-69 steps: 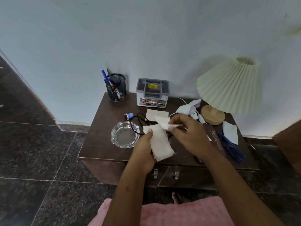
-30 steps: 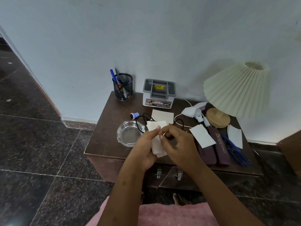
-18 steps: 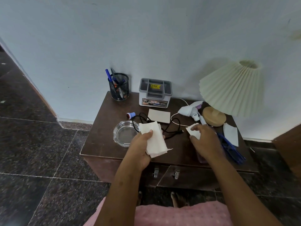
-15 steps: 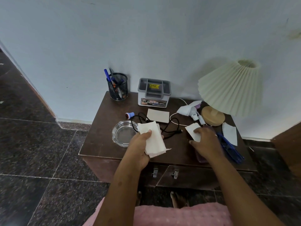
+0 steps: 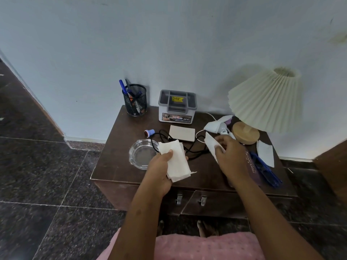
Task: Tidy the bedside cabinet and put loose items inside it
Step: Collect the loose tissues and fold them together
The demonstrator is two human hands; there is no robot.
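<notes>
White paper napkins are the business here. The left hand [image 5: 161, 170] grips a folded stack of white paper napkins [image 5: 177, 162] just right of the clear glass ashtray [image 5: 141, 156], thumb on top and fingers curled beneath, above the dark brown wooden bedside cabinet [image 5: 116, 162]. Farther right of the ashtray, the right hand [image 5: 231, 156] pinches a single white napkin [image 5: 210, 145] by its edge between thumb and fingertips, so the sheet stands tilted over the top.

The step, as I judge it, is gathering the loose napkins into one pile before they go inside. To do it well, bring the single sheet across towards the ashtray and lay it flat on the stack with the edges roughly matched. The left thumb should lift just enough to admit it, then press down again. Thin paper will crumple or slip if grabbed hard or fed in at an angle.

The tangled black cable [image 5: 193, 152] lies right of the ashtray beneath that path, so the sheet should travel above it rather than drag. One more flat white napkin [image 5: 265, 152] lies far right of the ashtray, beyond the purple spectacle case [image 5: 251, 166], and wants collecting likewise. The metal door handles [image 5: 179, 198] below and right of the ashtray sit on doors that look closed, so one hand must come free to open them.
</notes>
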